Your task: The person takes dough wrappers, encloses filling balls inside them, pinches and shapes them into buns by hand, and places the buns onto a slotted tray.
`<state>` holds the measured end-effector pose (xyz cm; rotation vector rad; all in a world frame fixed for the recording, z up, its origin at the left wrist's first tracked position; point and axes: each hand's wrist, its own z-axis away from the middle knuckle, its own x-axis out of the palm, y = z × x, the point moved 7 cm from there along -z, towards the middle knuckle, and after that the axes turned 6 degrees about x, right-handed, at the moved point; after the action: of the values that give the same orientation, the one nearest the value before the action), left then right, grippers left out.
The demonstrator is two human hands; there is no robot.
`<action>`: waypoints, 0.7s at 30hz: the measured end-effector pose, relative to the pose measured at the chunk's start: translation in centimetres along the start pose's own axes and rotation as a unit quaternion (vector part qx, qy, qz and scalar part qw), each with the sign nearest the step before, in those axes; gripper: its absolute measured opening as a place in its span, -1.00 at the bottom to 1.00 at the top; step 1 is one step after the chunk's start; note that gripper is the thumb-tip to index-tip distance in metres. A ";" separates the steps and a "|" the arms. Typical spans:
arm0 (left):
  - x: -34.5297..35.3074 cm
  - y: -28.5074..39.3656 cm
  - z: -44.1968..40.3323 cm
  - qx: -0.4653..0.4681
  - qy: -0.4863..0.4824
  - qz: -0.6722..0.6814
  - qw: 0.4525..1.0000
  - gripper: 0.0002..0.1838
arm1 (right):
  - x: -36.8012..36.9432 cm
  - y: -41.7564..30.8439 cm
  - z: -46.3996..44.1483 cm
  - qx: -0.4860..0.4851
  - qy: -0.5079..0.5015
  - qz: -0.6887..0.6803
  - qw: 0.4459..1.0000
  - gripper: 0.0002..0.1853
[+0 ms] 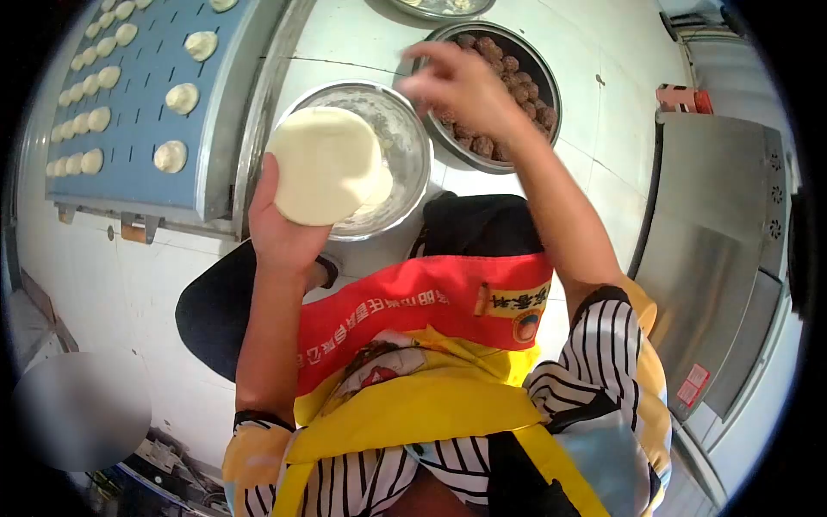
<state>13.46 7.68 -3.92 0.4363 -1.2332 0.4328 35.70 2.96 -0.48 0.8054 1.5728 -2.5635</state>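
Note:
My left hand (280,226) holds a flat, pale round of dough (327,164), its thumb along the left edge and the other fingers hidden underneath. Below the dough is a metal bowl (410,194) dusted with flour, with more pale dough (379,189) partly showing inside. My right hand (452,86), slightly blurred, hovers between this bowl and a metal basin (552,86). Its fingers are apart, and I see nothing in them. Dark brown balls of filling (487,145) fill much of the basin.
On the left, a blue slotted tray (142,121) carries rows of pale dough pieces (182,98). Another metal dish (444,9) sits at the top edge. A stainless steel cabinet (711,250) stands at right. White tiles (594,129) cover the floor.

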 end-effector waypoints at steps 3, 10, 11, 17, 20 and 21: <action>-0.7 -1.5 -1.4 -0.013 -0.020 -0.005 1.000 -0.49 | -7.7 13.8 -2.3 0.085 0.103 0.121 0.984 -0.38; -6.6 -4.0 -4.1 -0.028 0.119 -0.023 0.992 -0.45 | -9.3 32.1 -2.9 0.206 0.208 0.230 0.928 -0.22; -7.2 -4.2 -4.3 -0.029 0.129 -0.033 0.991 -0.47 | -9.2 32.1 -3.7 0.203 0.227 0.220 0.927 -0.19; -9.2 -5.3 -5.0 -0.031 0.147 -0.093 0.984 -0.49 | -8.3 34.6 -10.2 0.292 0.128 0.283 0.904 -0.19; -9.6 -5.2 -4.9 -0.040 0.159 -0.073 0.984 -0.50 | -8.2 35.9 -10.6 0.276 0.145 0.238 0.920 -0.26; -9.7 -5.2 -5.0 -0.040 0.165 -0.072 0.983 -0.50 | -8.3 36.2 -10.7 0.271 0.161 0.233 0.920 -0.28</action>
<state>17.55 5.24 -14.98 0.3648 -0.8891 0.3156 57.61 -7.79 -30.44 1.4953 0.5570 -2.5811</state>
